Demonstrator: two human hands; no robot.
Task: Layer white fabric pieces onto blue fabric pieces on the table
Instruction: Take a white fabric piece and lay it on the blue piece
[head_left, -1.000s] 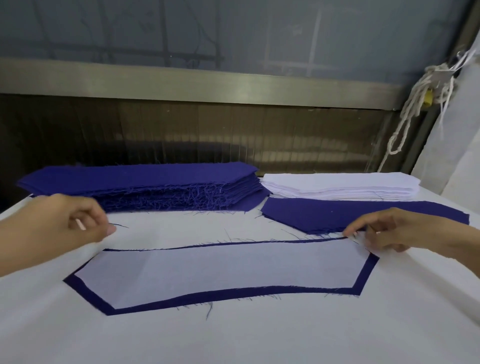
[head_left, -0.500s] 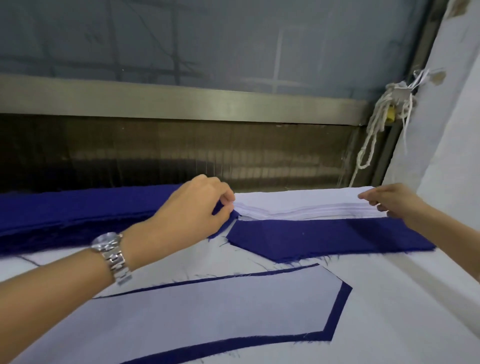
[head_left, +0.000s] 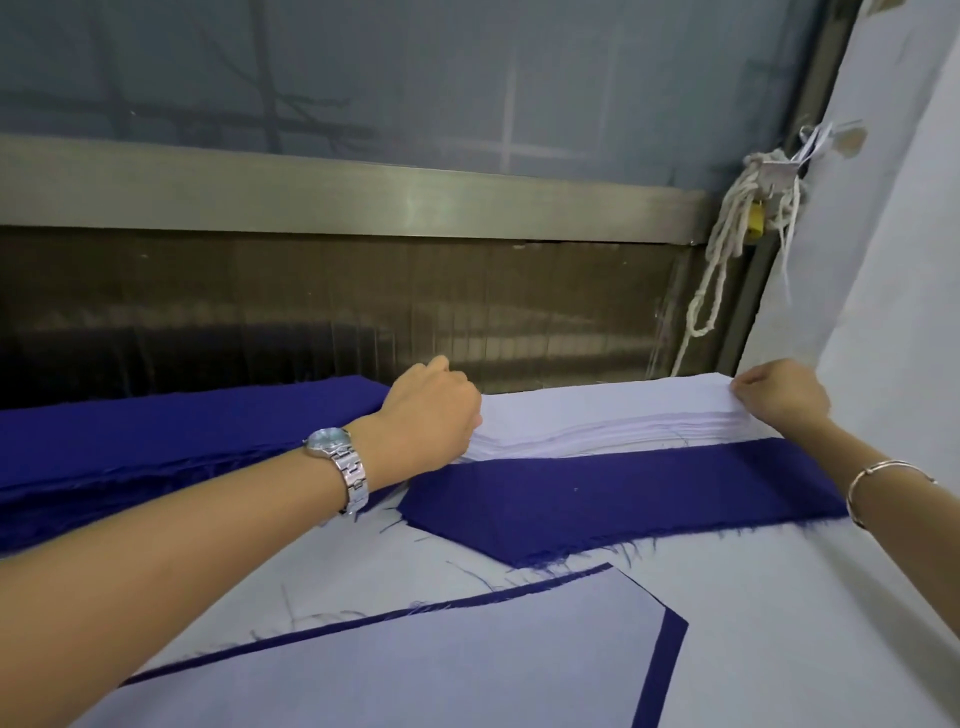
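A stack of white fabric pieces lies at the back of the table. My left hand pinches the stack's left end and my right hand pinches its right end at the top piece. In front of the stack lies a single blue fabric piece with a frayed front edge. Nearer to me, a white piece lies on another blue piece, whose blue border shows around it. A thick stack of blue pieces sits at the back left.
The table is covered in white cloth. A metal rail and a dark panel run behind it. A knotted white rope hangs at the back right beside a white wall or cloth.
Both hands left the layered piece near me and reached back to the two ends of the white stack. The view moved closer to the stack and to the right.
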